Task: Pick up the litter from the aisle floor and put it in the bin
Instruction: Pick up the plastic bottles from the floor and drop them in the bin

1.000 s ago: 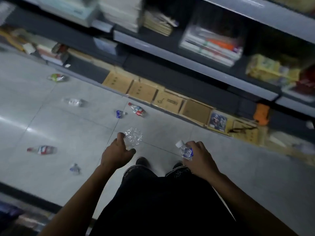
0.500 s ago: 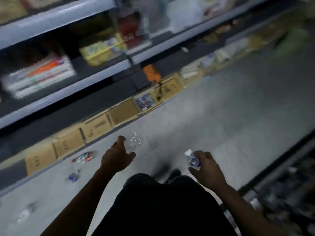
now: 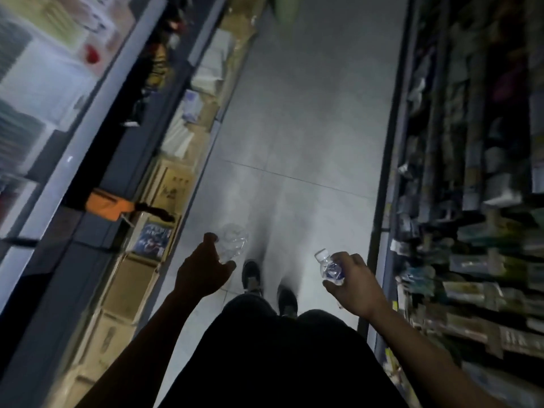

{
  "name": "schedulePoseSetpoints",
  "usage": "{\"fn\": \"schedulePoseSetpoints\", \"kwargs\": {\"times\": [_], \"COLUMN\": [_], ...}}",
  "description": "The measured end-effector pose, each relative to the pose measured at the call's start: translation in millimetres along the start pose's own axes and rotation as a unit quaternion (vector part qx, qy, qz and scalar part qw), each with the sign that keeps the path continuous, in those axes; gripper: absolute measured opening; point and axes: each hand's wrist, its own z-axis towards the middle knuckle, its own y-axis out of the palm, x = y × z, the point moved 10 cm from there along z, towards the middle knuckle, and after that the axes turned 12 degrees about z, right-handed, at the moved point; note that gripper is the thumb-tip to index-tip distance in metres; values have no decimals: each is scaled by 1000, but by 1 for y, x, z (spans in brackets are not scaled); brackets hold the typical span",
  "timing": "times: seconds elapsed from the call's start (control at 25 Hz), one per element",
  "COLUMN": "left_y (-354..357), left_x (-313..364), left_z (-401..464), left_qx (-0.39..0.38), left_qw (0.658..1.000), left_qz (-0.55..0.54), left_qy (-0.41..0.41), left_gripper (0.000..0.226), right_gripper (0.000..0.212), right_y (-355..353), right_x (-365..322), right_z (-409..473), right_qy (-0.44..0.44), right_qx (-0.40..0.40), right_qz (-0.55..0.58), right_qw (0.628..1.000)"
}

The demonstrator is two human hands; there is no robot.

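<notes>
Two litter items in view, one per hand. Left hand (image 3: 203, 270) has fingers curled around a crumpled clear plastic bottle (image 3: 233, 242), no label visible, see-through against the grey tiled aisle floor (image 3: 309, 136). Right hand (image 3: 353, 285) grips a small clear plastic bottle with white cap and blue label (image 3: 329, 265), cap pointing up-left. Both held above the floor, just ahead of two dark shoes (image 3: 251, 275). Shelving units (image 3: 477, 201) on both sides, blurred; brown cardboard boxes (image 3: 129, 287) line the left base.
</notes>
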Motion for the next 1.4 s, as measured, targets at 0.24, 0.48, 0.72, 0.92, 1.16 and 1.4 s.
{"fn": "schedulePoseSetpoints", "kwargs": {"times": [0.24, 0.48, 0.72, 0.92, 1.16, 1.4], "left_y": [-15, -34, -50, -86, -127, -161], "left_x": [64, 148, 226, 274, 280, 290], "left_z": [66, 115, 173, 265, 373, 454], "left_qx": [-40, -22, -30, -25, -88, -117], "left_qw": [991, 983, 977, 979, 986, 986], "left_qz": [71, 104, 126, 96, 77, 94], "left_qy": [104, 151, 171, 177, 116, 69], "left_gripper": [69, 67, 68, 69, 66, 64], "right_gripper": [53, 54, 56, 56, 57, 56], "right_y": [-18, -49, -99, -141, -224, -317], "right_x": [10, 41, 61, 35, -51, -144], "right_z": [11, 29, 79, 175, 330, 491], "right_qy": [74, 94, 118, 119, 95, 24], "right_qx": [66, 77, 85, 79, 87, 97], "right_qz": [40, 68, 83, 63, 30, 15], "right_qw": [994, 990, 986, 988, 991, 995]}}
